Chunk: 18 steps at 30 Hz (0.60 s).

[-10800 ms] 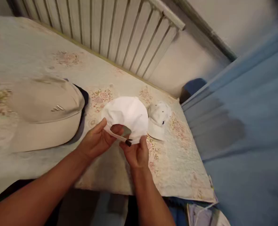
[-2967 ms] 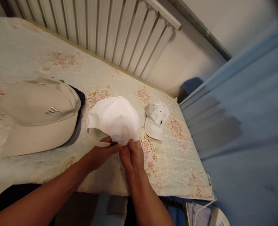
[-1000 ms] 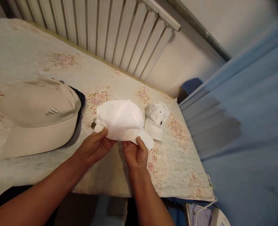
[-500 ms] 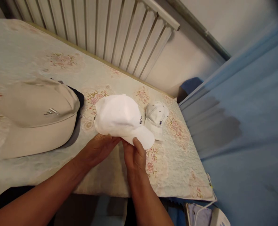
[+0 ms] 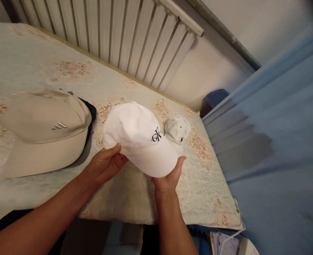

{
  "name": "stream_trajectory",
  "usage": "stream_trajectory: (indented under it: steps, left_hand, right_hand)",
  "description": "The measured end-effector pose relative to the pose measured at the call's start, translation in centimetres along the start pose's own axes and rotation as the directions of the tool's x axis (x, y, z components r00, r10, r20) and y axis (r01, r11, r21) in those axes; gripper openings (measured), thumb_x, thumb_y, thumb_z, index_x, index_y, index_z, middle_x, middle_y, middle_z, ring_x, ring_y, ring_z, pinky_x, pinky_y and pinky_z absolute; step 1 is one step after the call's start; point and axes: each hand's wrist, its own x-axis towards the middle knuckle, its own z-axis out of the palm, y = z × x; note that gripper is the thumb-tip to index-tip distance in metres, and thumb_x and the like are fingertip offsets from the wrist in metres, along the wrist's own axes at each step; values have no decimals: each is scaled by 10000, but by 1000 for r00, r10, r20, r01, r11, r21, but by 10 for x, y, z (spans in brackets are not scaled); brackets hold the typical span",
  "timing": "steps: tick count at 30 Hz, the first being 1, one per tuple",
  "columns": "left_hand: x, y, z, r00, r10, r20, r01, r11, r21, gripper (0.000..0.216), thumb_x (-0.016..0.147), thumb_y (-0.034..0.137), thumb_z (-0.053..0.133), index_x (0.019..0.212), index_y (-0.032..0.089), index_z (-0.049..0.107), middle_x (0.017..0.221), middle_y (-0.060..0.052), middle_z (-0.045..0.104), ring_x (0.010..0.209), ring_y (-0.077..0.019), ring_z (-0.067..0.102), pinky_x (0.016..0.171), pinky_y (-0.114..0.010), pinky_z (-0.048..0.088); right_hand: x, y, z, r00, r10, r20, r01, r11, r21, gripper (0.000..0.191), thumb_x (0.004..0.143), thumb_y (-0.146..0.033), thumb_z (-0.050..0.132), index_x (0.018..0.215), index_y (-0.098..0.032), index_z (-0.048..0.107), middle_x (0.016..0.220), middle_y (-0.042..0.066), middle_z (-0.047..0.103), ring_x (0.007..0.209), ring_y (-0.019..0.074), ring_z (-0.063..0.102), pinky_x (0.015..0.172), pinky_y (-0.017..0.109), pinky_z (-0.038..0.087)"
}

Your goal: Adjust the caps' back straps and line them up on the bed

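Over a floral tablecloth (image 5: 26, 67) both hands pinch a white cap (image 5: 137, 136), its brim hiding the right hand's (image 5: 169, 177) fingers.

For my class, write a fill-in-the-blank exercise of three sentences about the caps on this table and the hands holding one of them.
1. Both hands hold the white cap, the right hand under its ____.
2. The left hand grips this cap at its rear edge, beside a bigger cap coloured ____.
3. The small white cap lies on the floral tablecloth, just in front of the ____ along the wall.

Missing words: brim; beige; radiator
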Motion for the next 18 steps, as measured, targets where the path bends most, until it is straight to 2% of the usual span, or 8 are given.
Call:
stream_trajectory:
  steps: [3, 8, 12, 15, 18]
  left_hand:
    - [1, 3, -3, 998, -55, 18, 55, 998, 8, 435, 899, 173, 574, 1332, 211, 565, 1089, -68, 750, 971, -208, 714, 912, -317, 553]
    - [5, 5, -13, 988, -146, 41, 145, 989, 29, 382, 900, 292, 584, 1257, 166, 633, 1040, -103, 759, 1035, -279, 690, 967, -394, 520]
    - [7, 6, -17, 978, -202, 53, 202, 979, 6, 407, 901, 325, 568, 1285, 197, 614, 1052, -99, 757, 1036, -306, 687, 973, -447, 510]
    - [8, 6, -16, 972, -229, 53, 230, 973, 3, 431, 918, 366, 528, 1313, 205, 592, 1075, -98, 751, 1039, -310, 686, 961, -454, 513]
    - [5, 5, -10, 964, -258, 65, 257, 966, 19, 454, 911, 412, 528, 1306, 200, 599, 1064, -101, 753, 1048, -319, 680, 951, -455, 517]
  right_hand:
    - [2, -5, -10, 996, 81, -29, -83, 996, -40, 775, 768, -829, 330, 1189, -262, 648, 1194, 58, 704, 1108, 286, 649, 1043, 560, 395]
    - [1, -5, -17, 978, 203, 40, -198, 975, -95, 848, 754, -849, 316, 1250, -230, 614, 1205, 74, 697, 1123, 281, 644, 1034, 546, 407]
    - [0, -1, -16, 963, 263, 57, -256, 961, -104, 665, 828, -670, 469, 1235, -165, 616, 1154, 104, 717, 1133, 266, 640, 1046, 511, 416]
    - [-1, 4, -17, 968, 247, 40, -241, 964, -113, 520, 838, -508, 556, 1207, -149, 631, 1084, 94, 743, 1093, 259, 661, 1043, 494, 433]
    - [0, 7, -16, 974, 227, 23, -223, 968, -119, 510, 847, -484, 558, 1222, -145, 620, 1063, 87, 751, 1071, 253, 671, 1035, 497, 445]
